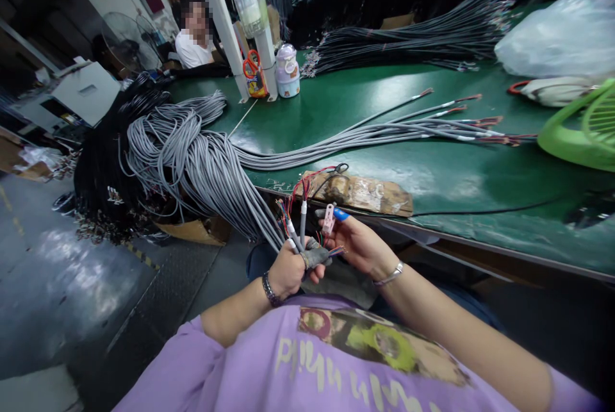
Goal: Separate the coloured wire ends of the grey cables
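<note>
We grip grey cable ends (pixel 298 232) in our left hand (pixel 288 271), while our right hand (pixel 358 245) pinches a small pink tool (pixel 328 220) beside their coloured wires, at the green table (pixel 432 168) edge.

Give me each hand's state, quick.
Left hand: closed on grey cable ends.
Right hand: partly open, fingers at the cables' coloured wires; whether it grips them cannot be told.
</note>
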The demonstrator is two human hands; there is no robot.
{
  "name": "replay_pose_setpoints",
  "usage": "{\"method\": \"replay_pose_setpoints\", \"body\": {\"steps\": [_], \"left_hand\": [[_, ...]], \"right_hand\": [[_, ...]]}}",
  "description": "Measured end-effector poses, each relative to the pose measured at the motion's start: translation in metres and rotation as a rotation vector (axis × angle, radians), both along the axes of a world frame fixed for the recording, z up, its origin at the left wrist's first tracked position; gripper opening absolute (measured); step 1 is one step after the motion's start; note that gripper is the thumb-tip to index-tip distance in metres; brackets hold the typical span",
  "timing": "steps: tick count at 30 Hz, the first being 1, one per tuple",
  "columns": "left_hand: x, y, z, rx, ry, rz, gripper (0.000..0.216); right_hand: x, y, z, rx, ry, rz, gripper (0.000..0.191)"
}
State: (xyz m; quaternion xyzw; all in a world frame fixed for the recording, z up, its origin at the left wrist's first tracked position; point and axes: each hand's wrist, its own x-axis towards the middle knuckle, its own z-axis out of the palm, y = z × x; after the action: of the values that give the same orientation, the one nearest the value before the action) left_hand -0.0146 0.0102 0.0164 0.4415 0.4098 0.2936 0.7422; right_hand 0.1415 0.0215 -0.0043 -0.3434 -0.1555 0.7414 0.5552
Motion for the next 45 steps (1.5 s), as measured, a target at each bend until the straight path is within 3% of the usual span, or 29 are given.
{"method": "replay_pose_setpoints", "body": {"steps": [7, 13, 18, 29, 35, 39, 45], "left_hand": [[0.007, 0.003, 0.000, 0.022, -0.029, 0.026, 0.041], [0.011, 0.006, -0.001, 0.029, -0.022, 0.035, 0.042], [0.011, 0.006, -0.003, 0.025, 0.007, 0.028, 0.042], [0.004, -0.001, -0.006, 0.020, 0.002, 0.041, 0.041], [0.004, -0.007, -0.007, 0.070, 0.004, 0.087, 0.042], [0.008, -0.007, -0.008, 0.091, -0.014, 0.128, 0.040], [0.008, -0.006, -0.012, 0.104, 0.027, 0.122, 0.040]], "right_hand": [[-0.005, -0.003, -0.009, 0.171, -0.382, -0.253, 0.039], [-0.005, 0.002, -0.005, 0.041, -0.046, -0.040, 0.041], [-0.006, 0.006, -0.007, -0.008, 0.064, -0.080, 0.036], [-0.004, 0.001, -0.003, -0.010, 0.068, -0.039, 0.043], [-0.002, -0.001, 0.001, 0.012, -0.005, -0.047, 0.026], [-0.002, -0.002, 0.002, 0.011, -0.058, -0.067, 0.033], [0.006, -0.015, 0.005, 0.055, -0.217, 0.130, 0.045]]}}
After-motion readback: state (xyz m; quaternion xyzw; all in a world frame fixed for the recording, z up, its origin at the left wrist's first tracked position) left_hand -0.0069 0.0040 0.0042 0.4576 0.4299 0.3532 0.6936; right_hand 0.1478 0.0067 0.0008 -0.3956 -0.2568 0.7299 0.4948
